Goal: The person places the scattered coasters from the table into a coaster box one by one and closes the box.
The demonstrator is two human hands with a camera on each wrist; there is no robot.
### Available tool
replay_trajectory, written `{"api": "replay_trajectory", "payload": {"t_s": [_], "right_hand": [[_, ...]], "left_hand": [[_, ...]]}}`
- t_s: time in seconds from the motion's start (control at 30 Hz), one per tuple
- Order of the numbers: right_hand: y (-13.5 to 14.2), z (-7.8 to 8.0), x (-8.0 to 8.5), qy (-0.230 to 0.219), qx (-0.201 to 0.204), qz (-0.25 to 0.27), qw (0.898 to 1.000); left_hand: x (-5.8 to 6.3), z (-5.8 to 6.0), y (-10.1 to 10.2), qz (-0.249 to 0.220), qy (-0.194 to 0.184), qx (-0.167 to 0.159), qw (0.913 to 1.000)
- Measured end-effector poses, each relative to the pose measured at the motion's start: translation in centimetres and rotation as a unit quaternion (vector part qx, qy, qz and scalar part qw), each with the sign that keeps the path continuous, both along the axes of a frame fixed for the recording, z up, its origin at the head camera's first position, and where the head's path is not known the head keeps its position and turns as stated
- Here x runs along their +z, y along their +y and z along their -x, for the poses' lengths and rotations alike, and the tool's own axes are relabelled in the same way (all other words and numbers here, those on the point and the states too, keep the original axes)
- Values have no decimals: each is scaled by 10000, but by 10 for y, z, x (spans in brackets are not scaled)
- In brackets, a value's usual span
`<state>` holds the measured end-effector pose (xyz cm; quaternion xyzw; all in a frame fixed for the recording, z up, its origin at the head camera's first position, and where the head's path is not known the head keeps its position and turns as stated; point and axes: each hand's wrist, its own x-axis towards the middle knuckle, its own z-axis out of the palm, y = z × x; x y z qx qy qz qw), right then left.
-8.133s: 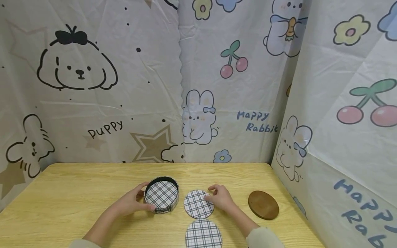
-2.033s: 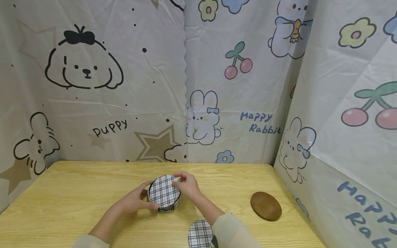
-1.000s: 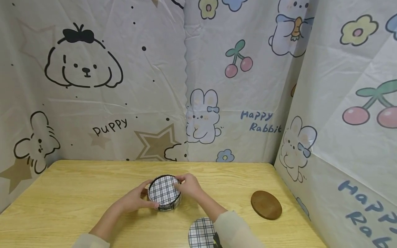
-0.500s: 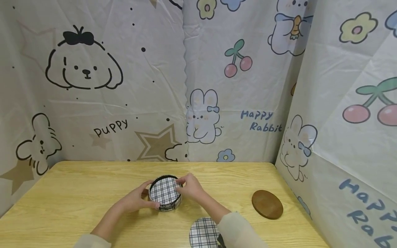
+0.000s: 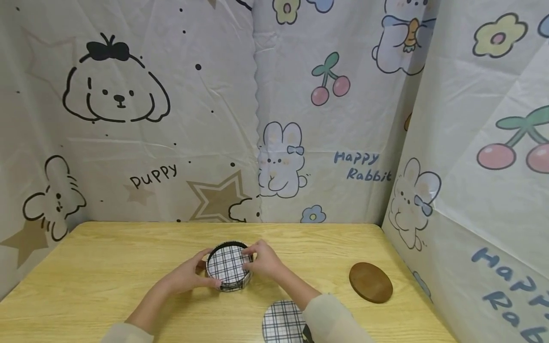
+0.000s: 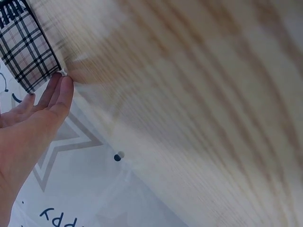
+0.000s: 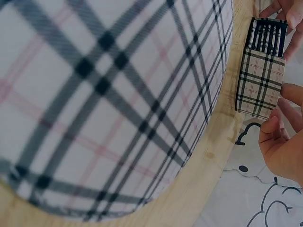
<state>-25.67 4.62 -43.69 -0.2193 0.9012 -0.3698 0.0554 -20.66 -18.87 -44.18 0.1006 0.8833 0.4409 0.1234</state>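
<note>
In the head view a round plaid coaster holder (image 5: 237, 285) with a black inside stands on the table. My left hand (image 5: 185, 276) grips its left side, thumb at the front and fingers behind. A plaid coaster (image 5: 226, 263) lies inside, below the back rim. At the right rim is my right hand (image 5: 266, 259), thumb and forefinger spread apart and touching the coaster's edge or the rim; which one is hidden. The right wrist view shows edges of stacked coasters (image 7: 269, 37) through the holder's side opening. Another plaid coaster (image 5: 280, 321) lies near the front, partly under the right sleeve.
A brown round disc (image 5: 371, 282) lies on the right of the wood-grain table (image 5: 128, 257). Patterned cloth (image 5: 206, 143) hangs behind the table and along its right side. A small dark object (image 5: 307, 333) shows at the right sleeve's edge.
One loose coaster has gone from the table into the holder, carried by my right hand. It has sunk below the rim, and the right thumb and forefinger have spread. The left hand keeps its hold.
</note>
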Motion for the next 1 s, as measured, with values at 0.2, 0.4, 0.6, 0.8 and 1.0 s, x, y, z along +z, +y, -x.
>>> {"api": "replay_trajectory", "payload": {"t_s": [0.2, 0.4, 0.6, 0.8, 1.0], "right_hand": [[5, -3, 1, -95, -58, 309, 9995], [18, -6, 1, 28, 25, 341, 9994], [36, -10, 2, -4, 23, 328, 9995], [53, -13, -3, -249, -14, 335, 9991], [69, -16, -4, -394, 191, 164, 9989]], "left_hand": [[1, 0, 1, 59, -44, 71, 9999], [1, 1, 1, 25, -20, 28, 10000], [0, 1, 1, 34, 39, 34, 10000], [1, 1, 1, 11, -2, 8, 10000], [1, 0, 1, 7, -10, 13, 10000]]}}
